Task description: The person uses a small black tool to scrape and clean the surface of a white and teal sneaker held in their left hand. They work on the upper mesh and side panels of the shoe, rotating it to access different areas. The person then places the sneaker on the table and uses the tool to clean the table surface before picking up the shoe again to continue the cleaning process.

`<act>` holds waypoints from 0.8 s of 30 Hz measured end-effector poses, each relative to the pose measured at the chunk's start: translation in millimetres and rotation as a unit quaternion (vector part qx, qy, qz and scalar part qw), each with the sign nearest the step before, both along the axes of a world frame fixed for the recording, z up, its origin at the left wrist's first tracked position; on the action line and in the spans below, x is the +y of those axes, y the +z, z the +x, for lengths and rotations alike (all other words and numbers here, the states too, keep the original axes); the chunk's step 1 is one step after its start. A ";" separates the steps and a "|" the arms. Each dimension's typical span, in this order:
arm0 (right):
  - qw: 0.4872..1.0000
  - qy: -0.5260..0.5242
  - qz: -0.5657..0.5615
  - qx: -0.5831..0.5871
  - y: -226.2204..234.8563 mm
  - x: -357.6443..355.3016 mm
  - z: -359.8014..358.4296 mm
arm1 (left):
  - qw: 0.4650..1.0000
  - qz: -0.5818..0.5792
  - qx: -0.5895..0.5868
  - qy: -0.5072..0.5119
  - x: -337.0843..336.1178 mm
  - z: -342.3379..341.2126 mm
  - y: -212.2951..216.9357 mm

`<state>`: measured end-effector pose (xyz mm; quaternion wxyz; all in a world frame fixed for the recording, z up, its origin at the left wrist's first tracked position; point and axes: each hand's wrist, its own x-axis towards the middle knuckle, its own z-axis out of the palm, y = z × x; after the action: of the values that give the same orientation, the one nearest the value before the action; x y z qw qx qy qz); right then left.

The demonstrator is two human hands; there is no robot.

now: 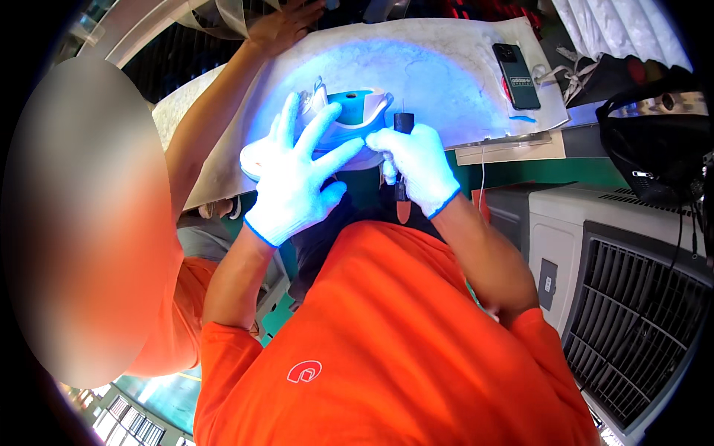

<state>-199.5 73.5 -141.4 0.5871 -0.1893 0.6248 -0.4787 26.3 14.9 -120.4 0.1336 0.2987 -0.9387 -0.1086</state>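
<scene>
A white and teal shoe (pixel 352 104) lies on the pale-covered table under bright blue light. My left hand (pixel 291 178), in a white knit glove, is spread over the shoe's near side, its fingers apart and some fingertips at the upper. Close to the shoe's right end, my right hand (pixel 422 160), also gloved, is closed round a slim black-handled tool (pixel 403 123). A thin pointed tip sticks up from the tool, away from me. Its lower end shows below the hand, with a reddish-brown piece there. My fingers hide the middle of the handle.
At the left, a co-worker's bare forearm (pixel 214 111) reaches across the table's (pixel 446 56) far left side. A dark phone (pixel 515 76) lies at the right end. Beyond it hangs a black bag (pixel 654 145). A grey unit with a grille (pixel 632 320) stands at my right.
</scene>
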 end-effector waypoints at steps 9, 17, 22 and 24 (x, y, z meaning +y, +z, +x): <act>0.993 0.114 -0.033 -0.006 -12.9 -23.0 -66.0 | 0.999 -0.028 0.026 0.008 -12.0 -5.7 4.6; 0.944 0.251 -0.169 0.134 9.6 -49.1 -71.0 | 0.999 0.031 0.020 0.015 -16.2 -7.2 10.1; 0.941 0.282 -0.152 0.108 5.5 -56.9 -69.4 | 1.000 0.017 0.008 0.017 -15.1 -8.0 10.2; 0.944 0.279 -0.146 0.100 -0.8 -57.2 -66.7 | 1.000 -0.012 0.005 0.016 -15.1 -7.8 7.7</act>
<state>-266.3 16.3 -142.2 0.5974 -0.4867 0.5260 -0.3600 18.6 -0.1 -112.8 0.1441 0.3119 -0.9342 -0.0964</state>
